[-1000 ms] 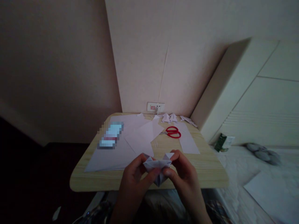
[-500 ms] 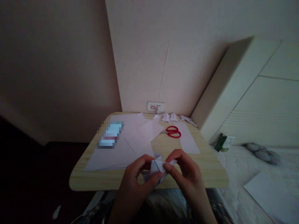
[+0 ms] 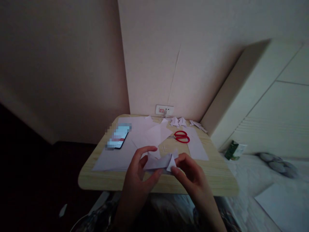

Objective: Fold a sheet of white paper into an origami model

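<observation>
Between my two hands, above the front part of the wooden table (image 3: 193, 183), is a piece of folded white paper (image 3: 158, 162). My left hand (image 3: 141, 175) holds its left side, thumb along the lower edge and forefinger arched over the top. At the other end my right hand (image 3: 189, 172) pinches a pointed, folded corner between thumb and fingers. Beyond the hands lie red-handled scissors (image 3: 182, 137), their blades pointing left. White paper sheets (image 3: 111, 161) cover much of the table's left side, and a smartphone (image 3: 118, 137) with a lit, blurred screen rests on them.
Folded paper triangles (image 3: 178, 121) stand along the back edge, with more folded pieces (image 3: 198, 125) to their right. A paper strip (image 3: 198, 145) lies right of the scissors. A wall socket (image 3: 164, 110) is behind the table. On the bed at right are a green-and-white packet (image 3: 235, 150) and paper (image 3: 282, 206).
The folded paper has been turned and opened wider, now stretched sideways between my hands. My left forefinger has lifted away from its top. The whole view has shifted slightly.
</observation>
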